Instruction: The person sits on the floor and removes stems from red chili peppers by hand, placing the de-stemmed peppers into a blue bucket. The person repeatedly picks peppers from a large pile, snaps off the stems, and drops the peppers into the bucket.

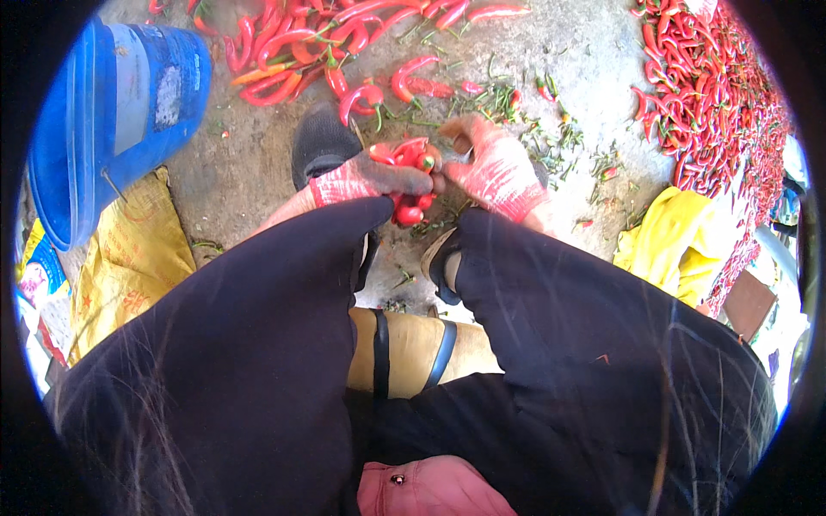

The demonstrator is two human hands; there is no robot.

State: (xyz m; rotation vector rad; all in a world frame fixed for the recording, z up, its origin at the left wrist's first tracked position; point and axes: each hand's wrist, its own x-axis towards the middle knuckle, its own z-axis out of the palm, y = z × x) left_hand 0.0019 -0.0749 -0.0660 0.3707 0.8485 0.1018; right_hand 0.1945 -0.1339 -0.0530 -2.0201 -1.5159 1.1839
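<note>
My left hand (371, 177), in a red and white knit glove with a dark worn palm, is wrapped around a bunch of red chili peppers (408, 155). Some green stem ends show among them, and more pepper ends stick out below my fingers. Close beside the bunch, on its right, is my right hand (493, 164), gloved the same way. Its thumb and forefinger are apart with a gap between them; I see nothing held there. Whether its lower fingertips touch the peppers is hard to tell. Loose red chilies (361, 100) lie on the concrete just beyond my hands.
A pile of red chilies (290, 39) lies ahead, with a much larger heap (710, 97) at right. Green stems (561, 138) litter the concrete floor (245, 155). A blue bucket (174, 84) and yellow sack (129, 258) stand left; yellow cloth (671, 232) lies right.
</note>
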